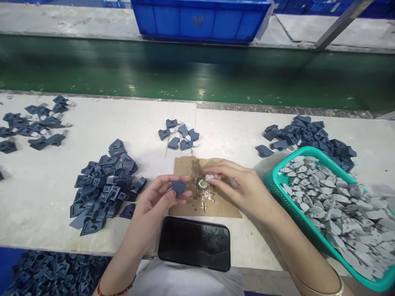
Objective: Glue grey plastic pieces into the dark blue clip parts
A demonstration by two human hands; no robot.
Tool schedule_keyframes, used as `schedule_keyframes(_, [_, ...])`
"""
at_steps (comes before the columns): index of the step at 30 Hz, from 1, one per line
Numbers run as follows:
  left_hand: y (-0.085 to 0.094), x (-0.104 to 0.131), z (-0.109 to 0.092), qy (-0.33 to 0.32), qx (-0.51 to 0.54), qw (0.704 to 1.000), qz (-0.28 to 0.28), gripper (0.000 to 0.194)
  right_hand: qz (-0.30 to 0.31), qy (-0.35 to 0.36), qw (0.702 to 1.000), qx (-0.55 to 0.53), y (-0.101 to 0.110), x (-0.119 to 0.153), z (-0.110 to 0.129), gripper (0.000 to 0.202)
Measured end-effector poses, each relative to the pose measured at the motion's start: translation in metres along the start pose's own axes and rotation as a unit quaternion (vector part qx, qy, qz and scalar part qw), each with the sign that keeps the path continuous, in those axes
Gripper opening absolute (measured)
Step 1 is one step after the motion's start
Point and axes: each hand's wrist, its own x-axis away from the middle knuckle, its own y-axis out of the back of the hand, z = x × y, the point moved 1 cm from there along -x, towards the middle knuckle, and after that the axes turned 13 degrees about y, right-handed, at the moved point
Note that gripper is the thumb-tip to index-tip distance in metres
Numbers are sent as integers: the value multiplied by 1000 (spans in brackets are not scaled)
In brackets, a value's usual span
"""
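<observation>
My left hand [165, 195] holds a dark blue plastic piece [178, 188] between thumb and fingers. Just to its right, my right hand [230, 179] pinches a small pale grey piece [209, 177]. Between the two hands a small round metal container [203, 184] sits on a wet, stained sheet of cardboard [222, 207]. The fingertips of my right hand are close beside the container's right edge. Below the cardboard lies a phone [195, 243] with a dark screen.
A blue heap [106, 181] lies left, with more pieces [180, 133] ahead. At right, a green basket [271, 177] of grey pieces stands before another blue heap [311, 133]. Beyond run a green belt [123, 74] and a blue crate [200, 20].
</observation>
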Motion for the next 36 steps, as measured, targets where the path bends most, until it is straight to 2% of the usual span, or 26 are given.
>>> schedule_keyframes(5, [0,0,4,12,-14,1000,18,25,9,37,999,13,-4,1,0,15])
schedule_keyframes(10, [0,0,7,-6,-37,999,-14,21,25,47,998,27,-4,1,-1,18])
schedule_keyframes(17, [0,2,7,-25,-78,996,-41,30,19,42,999,18,0,1,-1,17])
schedule_keyframes(21, [0,2,8,-38,-87,995,-35,22,-4,18,1000,9,4,2,-1,15])
schedule_keyframes(26, [-2,4,9,-20,-73,997,-34,22,7,-6,1000,5,5,1,-3,15])
schedule_keyframes(32, [1,5,9,-51,-136,989,-39,22,-1,-13,1000,1,4,2,-5,12])
schedule_keyframes(36, [3,5,9,-53,-110,992,-37,19,1,-5,1000,0,4,3,-5,11])
